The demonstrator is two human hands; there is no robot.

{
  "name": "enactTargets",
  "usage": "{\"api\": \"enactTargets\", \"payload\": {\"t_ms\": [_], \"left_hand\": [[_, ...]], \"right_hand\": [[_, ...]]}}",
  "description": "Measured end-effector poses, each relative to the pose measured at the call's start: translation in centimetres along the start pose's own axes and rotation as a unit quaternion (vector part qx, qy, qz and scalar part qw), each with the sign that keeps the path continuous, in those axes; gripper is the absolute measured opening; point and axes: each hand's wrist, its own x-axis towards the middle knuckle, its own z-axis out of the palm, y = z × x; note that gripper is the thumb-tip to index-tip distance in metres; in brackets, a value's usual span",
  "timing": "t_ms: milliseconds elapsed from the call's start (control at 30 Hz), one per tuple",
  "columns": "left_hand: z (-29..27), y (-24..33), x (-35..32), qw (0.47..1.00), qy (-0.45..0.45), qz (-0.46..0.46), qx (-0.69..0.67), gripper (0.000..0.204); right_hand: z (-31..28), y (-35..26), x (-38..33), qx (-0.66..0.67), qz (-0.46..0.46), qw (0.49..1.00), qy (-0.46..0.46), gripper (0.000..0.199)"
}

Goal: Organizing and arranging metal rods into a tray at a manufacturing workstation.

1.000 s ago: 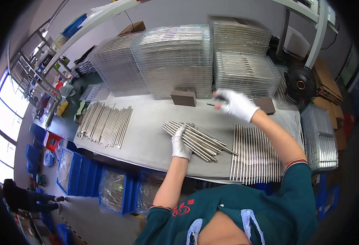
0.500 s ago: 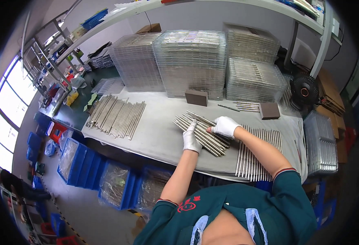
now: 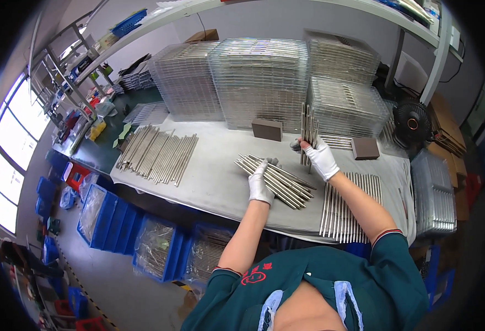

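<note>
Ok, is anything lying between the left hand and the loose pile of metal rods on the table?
Nothing visible. The left hand already rests on the near end of the rod pile, with no object between them. The right hand holds a separate bundle of rods upright just beyond the pile, clear of the left hand.

The white-gloved right hand (image 3: 321, 159), which was reaching toward the stacks at upper centre 1 second ago and then resting on the loose pile of thin silver metal rods (image 3: 275, 180), is now standing a small bundle of upright metal rods (image 3: 308, 129) on end at centre frame, having lifted it off the pile.
</note>
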Motion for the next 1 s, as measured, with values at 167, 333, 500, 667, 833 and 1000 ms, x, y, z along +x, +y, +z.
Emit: {"api": "enactTargets", "payload": {"t_ms": [167,333,500,667,833,1000], "left_hand": [[-0.7,0.0,0.5,1.000,-0.011,-0.005,0.009,0.016],[0.0,-0.4,0.1,1.000,-0.014,-0.022,-0.005,0.016],[-0.2,0.3,-0.5,1.000,-0.009,-0.021,-0.001,0.017],[-0.2,0.1,0.1,1.000,-0.009,-0.015,-0.003,0.016],[0.1,0.1,-0.2,1.000,-0.005,-0.007,0.017,0.015],[-0.4,0.1,-0.1,1.000,-0.004,-0.002,0.014,0.015]], "right_hand": [[0.4,3.0,-2.0,-0.086,0.088,0.992,0.015,0.027],[-1.8,2.5,-1.0,-0.234,0.061,0.967,-0.085,0.019],[-5.6,-9.4,0.4,-0.636,-0.254,0.701,-0.200,0.020],[-14.7,-12.2,4.0,-0.714,-0.108,0.691,-0.045,0.024],[-18.6,-12.5,6.3,-0.714,0.005,0.698,0.052,0.024],[-18.4,-11.3,7.2,-0.728,0.022,0.685,-0.009,0.027]]}}
